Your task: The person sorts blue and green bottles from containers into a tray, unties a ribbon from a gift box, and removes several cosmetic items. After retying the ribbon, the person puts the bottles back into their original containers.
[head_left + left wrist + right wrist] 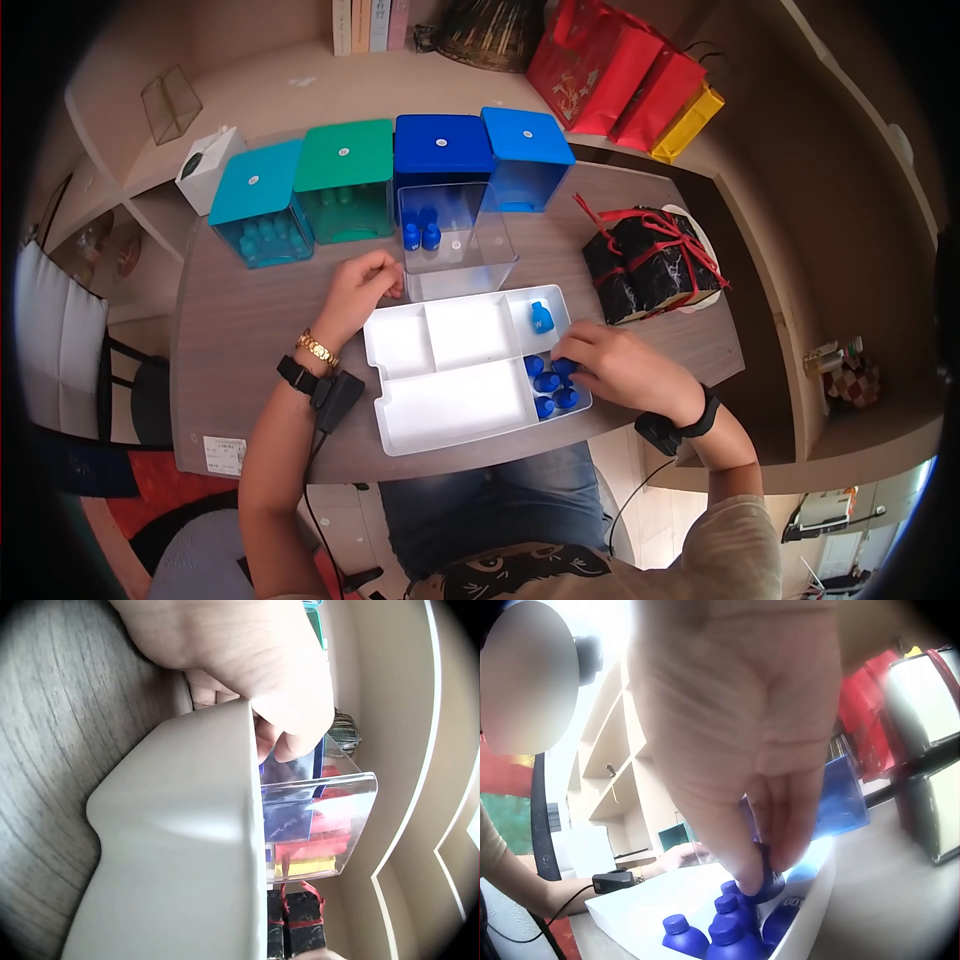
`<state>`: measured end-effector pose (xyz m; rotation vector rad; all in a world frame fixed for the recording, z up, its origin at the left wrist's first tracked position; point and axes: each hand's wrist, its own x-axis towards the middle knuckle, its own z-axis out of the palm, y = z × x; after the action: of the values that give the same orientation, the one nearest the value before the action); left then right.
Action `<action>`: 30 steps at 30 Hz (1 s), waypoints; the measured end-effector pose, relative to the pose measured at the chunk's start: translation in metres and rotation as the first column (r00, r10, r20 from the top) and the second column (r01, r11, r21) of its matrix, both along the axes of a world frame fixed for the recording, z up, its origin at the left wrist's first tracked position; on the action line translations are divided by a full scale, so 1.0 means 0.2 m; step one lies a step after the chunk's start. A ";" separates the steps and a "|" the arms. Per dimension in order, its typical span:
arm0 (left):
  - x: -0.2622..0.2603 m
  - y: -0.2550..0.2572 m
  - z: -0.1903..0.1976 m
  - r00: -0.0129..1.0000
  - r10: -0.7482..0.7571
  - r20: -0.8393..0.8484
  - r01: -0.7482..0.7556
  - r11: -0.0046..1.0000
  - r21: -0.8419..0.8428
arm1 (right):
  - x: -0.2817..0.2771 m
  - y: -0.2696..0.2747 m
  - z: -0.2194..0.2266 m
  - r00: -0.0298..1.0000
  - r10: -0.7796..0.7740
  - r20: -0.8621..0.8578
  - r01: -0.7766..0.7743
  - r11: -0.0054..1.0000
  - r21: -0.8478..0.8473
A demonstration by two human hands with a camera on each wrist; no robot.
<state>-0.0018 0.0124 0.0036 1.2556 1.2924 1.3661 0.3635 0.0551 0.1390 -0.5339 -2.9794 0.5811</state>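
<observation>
My right hand (622, 365) pinches a small dark blue bottle (771, 889) between thumb and fingers. It is over the lower right compartment of a white divided tray (455, 410), where several more dark blue bottles (547, 382) lie. A lighter blue bottle (541, 318) sits in the tray's upper right compartment. My left hand (362, 290) rests beside the tray's far left side with fingers loosely curled, close to the front corner of a clear drawer (475, 270). The drawer stands pulled out below a dark blue lid (443, 143); several dark blue bottles (420, 230) stand in it.
Teal (262, 205), green (345, 180) and light blue (528, 160) lidded boxes flank the dark blue one. A black box with red ribbon (655, 262) sits at the table's right. Red bags (600, 70) stand on the shelf behind. A white paper (225, 455) lies near left.
</observation>
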 end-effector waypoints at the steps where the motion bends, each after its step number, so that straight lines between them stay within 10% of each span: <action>1: 0.00 0.00 0.00 1.000 0.001 -0.001 -0.001 1.000 -0.001 | 0.00 0.00 -0.01 1.000 -0.006 0.006 0.006 1.000 -0.003; 30: 0.00 0.00 -0.01 1.000 0.008 -0.025 -0.007 1.000 0.027 | 0.04 -0.02 -0.06 0.962 -0.124 0.244 0.068 0.972 0.226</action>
<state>-0.0021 0.0128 0.0019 1.2906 1.3010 1.3816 0.3723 0.0521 0.1273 -0.7836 -3.1764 0.1879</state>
